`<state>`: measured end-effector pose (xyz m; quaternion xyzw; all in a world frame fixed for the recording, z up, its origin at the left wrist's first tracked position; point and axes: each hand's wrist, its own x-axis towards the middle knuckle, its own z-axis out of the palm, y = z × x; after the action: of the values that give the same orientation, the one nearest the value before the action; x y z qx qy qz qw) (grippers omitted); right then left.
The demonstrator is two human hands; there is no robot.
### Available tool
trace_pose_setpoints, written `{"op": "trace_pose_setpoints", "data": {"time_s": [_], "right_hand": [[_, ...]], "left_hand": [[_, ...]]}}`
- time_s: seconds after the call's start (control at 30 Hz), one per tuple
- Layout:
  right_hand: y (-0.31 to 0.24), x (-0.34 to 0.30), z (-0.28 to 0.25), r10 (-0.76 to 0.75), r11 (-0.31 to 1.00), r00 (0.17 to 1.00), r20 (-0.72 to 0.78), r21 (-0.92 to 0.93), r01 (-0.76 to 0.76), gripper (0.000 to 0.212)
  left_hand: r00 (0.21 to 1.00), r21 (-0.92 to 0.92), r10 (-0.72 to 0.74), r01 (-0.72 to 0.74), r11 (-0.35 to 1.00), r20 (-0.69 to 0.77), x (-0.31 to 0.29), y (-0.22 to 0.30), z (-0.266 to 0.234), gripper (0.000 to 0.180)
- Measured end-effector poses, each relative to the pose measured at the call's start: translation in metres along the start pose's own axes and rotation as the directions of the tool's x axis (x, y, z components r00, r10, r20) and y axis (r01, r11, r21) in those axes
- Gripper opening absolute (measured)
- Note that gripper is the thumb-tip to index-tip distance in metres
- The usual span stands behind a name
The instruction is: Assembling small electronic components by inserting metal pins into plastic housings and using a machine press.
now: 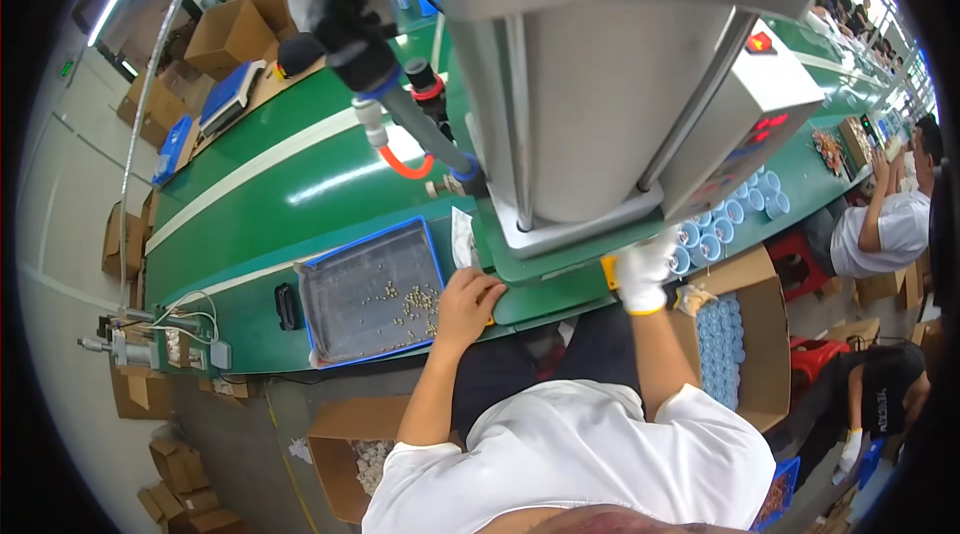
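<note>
The worktop is green with a pale stripe; the tray is grey, blue-rimmed; the right hand wears a white glove.

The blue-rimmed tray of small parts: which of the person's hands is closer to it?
Left. The bare left hand rests beside the tray's right rim; the gloved right hand is farther right, under the machine.

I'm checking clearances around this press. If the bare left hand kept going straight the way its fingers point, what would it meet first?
The left hand rests at the edge of the green machine base plate, fingers pointing up and slightly right. Going on, it would probably meet the grey machine column standing on that plate, though depth is hard to judge in this view.
</note>
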<state>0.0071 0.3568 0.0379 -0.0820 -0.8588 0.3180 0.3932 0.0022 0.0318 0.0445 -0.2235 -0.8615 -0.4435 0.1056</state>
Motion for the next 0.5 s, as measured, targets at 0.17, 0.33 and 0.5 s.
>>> {"op": "trace_pose_setpoints", "data": {"time_s": [0.17, 0.33, 0.5], "right_hand": [[0.093, 0.1, -0.005, -0.062, 0.955, 0.996, 0.069, -0.286, 0.08, 0.051], [0.094, 0.149, 0.045, 0.182, 0.899, 0.912, 0.367, -0.437, -0.003, 0.043], [0.101, 0.153, 0.045, 0.215, 0.887, 0.902, 0.373, -0.461, -0.021, 0.035]], "left_hand": [[1.0, 0.005, 0.006, -0.006, 1.0, 0.019, 0.005, 0.004, 0.002, 0.013], [0.999, 0.022, 0.044, -0.044, 0.999, -0.015, 0.001, 0.001, 0.001, 0.012], [0.999, 0.044, 0.045, -0.046, 0.998, 0.026, 0.002, 0.004, 0.008, 0.01]]}}
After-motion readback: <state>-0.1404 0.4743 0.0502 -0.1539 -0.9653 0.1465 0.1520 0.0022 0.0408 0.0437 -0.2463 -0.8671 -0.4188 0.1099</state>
